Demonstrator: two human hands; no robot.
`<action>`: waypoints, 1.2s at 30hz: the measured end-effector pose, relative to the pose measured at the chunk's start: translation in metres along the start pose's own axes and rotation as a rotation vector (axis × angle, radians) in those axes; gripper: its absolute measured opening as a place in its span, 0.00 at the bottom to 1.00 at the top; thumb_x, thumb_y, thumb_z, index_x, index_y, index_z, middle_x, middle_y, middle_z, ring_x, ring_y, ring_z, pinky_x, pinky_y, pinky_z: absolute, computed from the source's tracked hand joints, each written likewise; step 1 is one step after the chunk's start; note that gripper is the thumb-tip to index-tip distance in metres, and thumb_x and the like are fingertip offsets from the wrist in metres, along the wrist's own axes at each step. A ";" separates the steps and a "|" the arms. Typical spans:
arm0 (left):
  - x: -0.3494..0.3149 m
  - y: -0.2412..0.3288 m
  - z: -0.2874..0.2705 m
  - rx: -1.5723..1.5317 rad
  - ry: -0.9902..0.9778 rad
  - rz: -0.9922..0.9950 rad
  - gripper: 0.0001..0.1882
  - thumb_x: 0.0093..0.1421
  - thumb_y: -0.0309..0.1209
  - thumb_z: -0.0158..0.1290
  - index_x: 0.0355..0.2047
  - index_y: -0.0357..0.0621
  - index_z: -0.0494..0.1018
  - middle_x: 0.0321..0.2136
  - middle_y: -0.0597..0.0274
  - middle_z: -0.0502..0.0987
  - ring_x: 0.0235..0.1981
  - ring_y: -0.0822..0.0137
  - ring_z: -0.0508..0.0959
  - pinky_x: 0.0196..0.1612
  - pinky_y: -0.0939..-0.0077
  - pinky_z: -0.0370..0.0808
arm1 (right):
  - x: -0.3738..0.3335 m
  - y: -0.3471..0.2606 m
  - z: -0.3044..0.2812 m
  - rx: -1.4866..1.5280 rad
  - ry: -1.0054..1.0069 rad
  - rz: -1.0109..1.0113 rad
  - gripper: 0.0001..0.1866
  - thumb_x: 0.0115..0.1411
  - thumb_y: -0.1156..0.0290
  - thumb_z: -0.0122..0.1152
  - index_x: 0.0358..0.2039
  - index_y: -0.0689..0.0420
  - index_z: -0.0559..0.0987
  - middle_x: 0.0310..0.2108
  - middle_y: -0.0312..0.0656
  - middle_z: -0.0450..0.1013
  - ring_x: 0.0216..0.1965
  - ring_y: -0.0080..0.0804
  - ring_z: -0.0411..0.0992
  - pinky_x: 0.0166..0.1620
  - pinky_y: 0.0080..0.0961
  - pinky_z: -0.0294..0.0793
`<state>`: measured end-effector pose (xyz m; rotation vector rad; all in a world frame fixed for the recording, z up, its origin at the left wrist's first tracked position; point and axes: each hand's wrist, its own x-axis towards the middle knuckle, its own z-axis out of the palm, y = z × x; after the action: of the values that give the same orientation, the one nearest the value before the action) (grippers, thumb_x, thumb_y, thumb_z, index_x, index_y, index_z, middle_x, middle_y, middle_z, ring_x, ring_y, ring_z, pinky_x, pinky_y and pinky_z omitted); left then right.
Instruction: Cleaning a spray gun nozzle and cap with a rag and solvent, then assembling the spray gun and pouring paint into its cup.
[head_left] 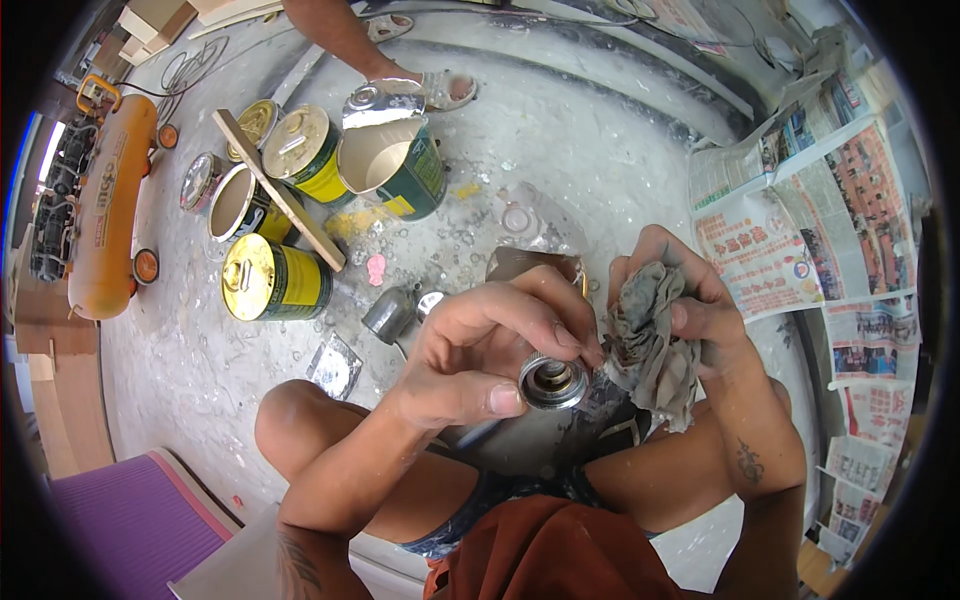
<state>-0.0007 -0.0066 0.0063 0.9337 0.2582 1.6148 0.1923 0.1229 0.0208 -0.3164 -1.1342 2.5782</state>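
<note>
A small round metal cap [553,381] with a ridged rim and a hollow, stepped inside is pinched between the thumb and fingers of my left hand [478,345]. My right hand [695,295] grips a crumpled grey rag [655,340], stained and bunched up, close to the right of the cap. Both hands are above my lap. A dark grey metal cup [390,316] lies on the floor beyond my left wrist, beside a small round shiny piece [430,304]. Behind my fingers a brownish container [530,263] is mostly hidden.
Several green-and-yellow paint cans [300,280] stand ahead to the left, a wooden stick [280,192] across them. An orange air compressor [110,200] stands far left. Newspaper [770,240] covers the right side. Another person's foot [447,90] is beyond the cans.
</note>
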 end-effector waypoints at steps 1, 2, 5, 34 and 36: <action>-0.001 -0.001 0.000 -0.019 0.013 -0.003 0.17 0.54 0.31 0.57 0.46 0.48 0.73 0.39 0.51 0.69 0.35 0.55 0.75 0.34 0.68 0.75 | 0.000 0.000 0.000 0.006 0.012 0.002 0.23 0.57 0.69 0.65 0.49 0.64 0.67 0.42 0.46 0.75 0.44 0.31 0.75 0.49 0.26 0.73; -0.002 -0.002 0.000 -0.018 0.012 -0.001 0.17 0.54 0.31 0.57 0.46 0.48 0.73 0.39 0.51 0.69 0.35 0.55 0.75 0.34 0.68 0.75 | 0.000 0.000 -0.001 0.005 0.010 0.002 0.23 0.57 0.69 0.65 0.49 0.64 0.67 0.42 0.46 0.75 0.44 0.31 0.75 0.49 0.26 0.73; -0.001 -0.003 0.005 -0.226 -0.024 0.013 0.24 0.52 0.25 0.59 0.50 0.35 0.70 0.44 0.42 0.70 0.49 0.54 0.73 0.54 0.61 0.67 | 0.000 0.000 -0.003 0.010 -0.011 0.011 0.23 0.57 0.70 0.65 0.49 0.64 0.67 0.43 0.46 0.75 0.45 0.31 0.75 0.49 0.26 0.73; 0.014 0.036 0.140 -0.225 0.770 0.673 0.06 0.63 0.29 0.54 0.33 0.38 0.75 0.20 0.50 0.76 0.13 0.62 0.77 0.17 0.81 0.79 | 0.012 0.020 0.006 -0.039 0.040 0.031 0.25 0.53 0.66 0.68 0.46 0.64 0.68 0.40 0.45 0.72 0.43 0.31 0.74 0.46 0.26 0.74; 0.014 0.037 0.137 -0.265 0.694 0.644 0.09 0.65 0.31 0.50 0.31 0.40 0.73 0.20 0.51 0.75 0.12 0.62 0.76 0.16 0.81 0.78 | 0.006 0.013 0.009 -0.065 0.051 0.019 0.25 0.53 0.66 0.68 0.46 0.64 0.68 0.40 0.45 0.72 0.43 0.31 0.74 0.46 0.26 0.74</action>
<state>0.0669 -0.0483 0.1246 0.2155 0.2150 2.4744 0.1815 0.1103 0.0166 -0.4075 -1.2044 2.5384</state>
